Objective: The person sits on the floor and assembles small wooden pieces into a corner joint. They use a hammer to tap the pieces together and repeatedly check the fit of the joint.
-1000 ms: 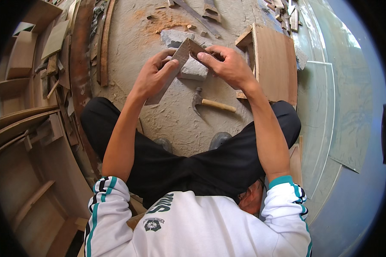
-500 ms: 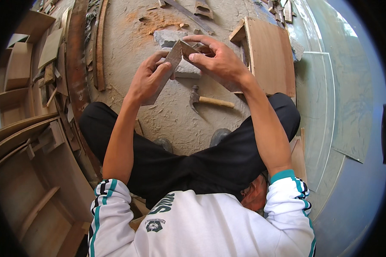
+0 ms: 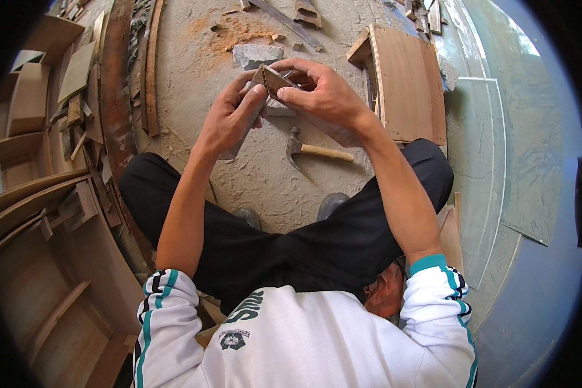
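My left hand point(image 3: 229, 118) is wrapped round a narrow, flat wooden board point(image 3: 230, 152), thumb on its face. A second wooden board point(image 3: 343, 134) is gripped by my right hand point(image 3: 326, 94), thumb on the near side and fingers over the top. At their far ends the two boards meet in a pointed V; whether they are fastened there I cannot tell. Below my hands a claw hammer point(image 3: 330, 154) with a wooden handle lies on the floor. Grey stone blocks point(image 3: 255, 55) sit just beyond the boards, partly hidden by my hands.
To the right stands a wooden box point(image 3: 407, 84), with glass sheets point(image 3: 478, 168) beyond it. Wooden drawers or cabinet frames point(image 3: 58, 284) crowd the left side beside long timber strips point(image 3: 150, 71). Orange sawdust point(image 3: 229, 37) and wood scraps lie at the far side.
Both hands have shifted slightly left and toward me with the joined boards. The hammer and stone blocks have stayed put.
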`<state>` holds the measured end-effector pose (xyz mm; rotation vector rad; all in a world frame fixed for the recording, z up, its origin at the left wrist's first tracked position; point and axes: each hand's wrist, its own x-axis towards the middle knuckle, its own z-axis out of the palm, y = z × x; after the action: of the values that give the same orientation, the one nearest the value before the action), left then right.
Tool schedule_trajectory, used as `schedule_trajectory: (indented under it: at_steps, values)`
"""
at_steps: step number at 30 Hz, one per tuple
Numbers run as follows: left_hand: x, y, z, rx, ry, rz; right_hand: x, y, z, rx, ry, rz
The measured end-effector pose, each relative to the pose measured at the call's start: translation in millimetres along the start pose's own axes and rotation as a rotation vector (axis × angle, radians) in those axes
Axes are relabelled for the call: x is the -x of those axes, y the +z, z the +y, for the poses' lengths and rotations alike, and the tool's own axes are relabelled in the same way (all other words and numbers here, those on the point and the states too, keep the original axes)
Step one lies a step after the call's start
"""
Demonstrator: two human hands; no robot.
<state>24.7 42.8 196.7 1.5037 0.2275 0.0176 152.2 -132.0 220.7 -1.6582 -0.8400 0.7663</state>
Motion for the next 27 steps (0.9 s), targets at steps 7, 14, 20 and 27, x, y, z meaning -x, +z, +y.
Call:
schedule_trajectory:
  at_steps: [7,14,20,27]
  values:
    - [4.9,1.4,9.1,0.003,0.027,-0.012,1.1,1.2,5.1,0.037,-0.021,0.014]
    - [6.6,0.9,6.7,-0.03,0.036,-0.016,2.1,3.5,-2.2,0.0,-0.023,-0.005]
    - [6.0,-0.2,7.1,-0.004,0.019,0.031,2.6,4.4,-6.5,0.05,-0.022,0.005]
    - [7.0,-3.5,10.8,-0.017,-0.015,0.033,0.4,3.8,-2.5,0.119,-0.085,0.015]
